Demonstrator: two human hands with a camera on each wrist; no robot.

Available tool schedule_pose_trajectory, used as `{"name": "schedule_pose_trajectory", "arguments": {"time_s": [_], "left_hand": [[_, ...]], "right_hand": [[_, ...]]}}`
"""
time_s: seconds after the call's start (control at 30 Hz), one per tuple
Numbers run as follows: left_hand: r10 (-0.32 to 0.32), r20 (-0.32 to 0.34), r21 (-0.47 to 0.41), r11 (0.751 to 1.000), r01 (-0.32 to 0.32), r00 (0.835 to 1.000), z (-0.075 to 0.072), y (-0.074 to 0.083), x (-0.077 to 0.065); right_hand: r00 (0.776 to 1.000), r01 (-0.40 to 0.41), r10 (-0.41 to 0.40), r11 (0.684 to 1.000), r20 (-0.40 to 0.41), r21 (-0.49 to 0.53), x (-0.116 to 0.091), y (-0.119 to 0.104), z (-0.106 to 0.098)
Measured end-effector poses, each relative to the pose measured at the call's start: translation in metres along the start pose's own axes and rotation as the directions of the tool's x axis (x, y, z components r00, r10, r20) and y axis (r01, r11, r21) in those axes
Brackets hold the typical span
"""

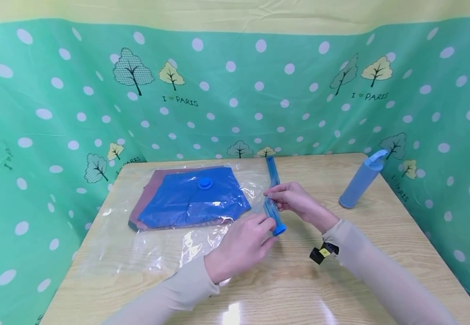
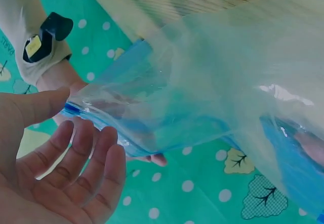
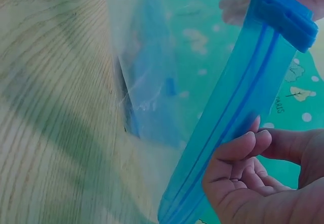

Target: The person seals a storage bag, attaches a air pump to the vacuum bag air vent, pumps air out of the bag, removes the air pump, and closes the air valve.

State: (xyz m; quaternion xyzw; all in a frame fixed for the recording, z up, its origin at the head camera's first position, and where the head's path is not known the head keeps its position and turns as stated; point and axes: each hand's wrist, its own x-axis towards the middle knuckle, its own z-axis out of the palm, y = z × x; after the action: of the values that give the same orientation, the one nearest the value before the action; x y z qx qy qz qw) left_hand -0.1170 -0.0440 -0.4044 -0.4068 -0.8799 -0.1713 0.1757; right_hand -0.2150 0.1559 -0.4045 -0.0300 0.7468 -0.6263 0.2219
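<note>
Clear plastic bag [image 1: 202,237] lies across the left and middle of the wooden table [image 1: 300,293]; folded blue cloth [image 1: 190,203] inside, over a maroon layer [image 1: 149,194]. Round blue valve [image 1: 205,183] shows above the blue cloth. Left hand [image 1: 244,243] at the near end of the bag's blue zip strip [image 1: 273,174], thumb and finger pinching the slider [image 1: 279,230]; firmness cannot be told. Right hand [image 1: 295,200] grasps the strip between thumb and fingers, just beyond the slider. Far right: blue pump [image 1: 360,183] stands upright, apart from both hands.
</note>
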Motion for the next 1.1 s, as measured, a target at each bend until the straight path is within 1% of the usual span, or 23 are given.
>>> {"name": "schedule_pose_trajectory", "arguments": {"time_s": [0.1,0.2,0.3,0.4,0.5,0.6,0.7,0.73,0.77,0.83,0.9,0.93,1.03,1.07,1.1], "left_hand": [[-0.009,-0.027,-0.005,1.000,0.009,1.000,-0.001,-0.002,-0.001],[-0.006,-0.077,-0.021,1.000,0.005,0.997,-0.004,-0.005,-0.002],[-0.019,-0.120,-0.053,0.999,0.013,0.993,-0.007,-0.008,-0.001],[-0.046,-0.154,-0.099,0.995,0.030,0.987,-0.010,-0.012,0.001],[-0.078,-0.176,-0.135,0.989,0.054,0.981,-0.013,-0.015,0.003],[-0.101,-0.187,-0.142,0.987,0.075,0.977,-0.015,-0.019,0.004],[-0.119,-0.201,-0.138,0.986,0.093,0.972,-0.015,-0.021,0.004],[-0.125,-0.206,-0.137,0.986,0.097,0.971,-0.015,-0.022,0.004],[-0.131,-0.212,-0.138,0.985,0.103,0.968,-0.015,-0.022,0.004],[-0.141,-0.220,-0.142,0.984,0.112,0.965,-0.015,-0.023,0.005],[-0.149,-0.221,-0.140,0.983,0.120,0.964,-0.016,-0.024,0.005],[-0.152,-0.219,-0.138,0.983,0.123,0.964,-0.016,-0.025,0.005],[-0.159,-0.212,-0.121,0.983,0.136,0.964,-0.017,-0.026,0.005],[-0.162,-0.207,-0.112,0.984,0.141,0.965,-0.017,-0.026,0.005],[-0.164,-0.201,-0.104,0.984,0.146,0.966,-0.017,-0.026,0.005]], "right_hand": [[1.000,-0.001,0.001,1.000,-0.005,-0.003,-0.001,0.002,0.000],[1.000,0.002,-0.002,1.000,-0.013,-0.005,-0.002,0.004,-0.002],[1.000,0.023,-0.023,1.000,-0.008,0.001,-0.005,0.006,-0.005],[0.998,0.063,-0.063,0.998,0.009,0.005,-0.007,0.007,-0.008],[0.993,0.112,-0.111,0.993,0.029,-0.022,-0.011,0.009,-0.010],[0.988,0.151,-0.149,0.986,0.026,-0.072,-0.015,0.009,-0.010],[0.975,0.223,-0.223,0.966,0.013,-0.132,-0.020,0.010,-0.007],[0.966,0.258,-0.260,0.954,0.008,-0.153,-0.022,0.010,-0.005],[0.952,0.304,-0.307,0.937,0.009,-0.174,-0.024,0.010,-0.004],[0.913,0.403,-0.408,0.891,0.020,-0.209,-0.029,0.010,0.000],[0.862,0.498,-0.504,0.829,0.046,-0.255,-0.033,0.009,0.005],[0.833,0.543,-0.549,0.792,0.065,-0.280,-0.035,0.009,0.007],[0.758,0.636,-0.641,0.686,0.121,-0.353,-0.039,0.010,0.013],[0.739,0.654,-0.660,0.655,0.134,-0.378,-0.039,0.011,0.014],[0.724,0.668,-0.675,0.632,0.144,-0.394,-0.039,0.012,0.016]]}}
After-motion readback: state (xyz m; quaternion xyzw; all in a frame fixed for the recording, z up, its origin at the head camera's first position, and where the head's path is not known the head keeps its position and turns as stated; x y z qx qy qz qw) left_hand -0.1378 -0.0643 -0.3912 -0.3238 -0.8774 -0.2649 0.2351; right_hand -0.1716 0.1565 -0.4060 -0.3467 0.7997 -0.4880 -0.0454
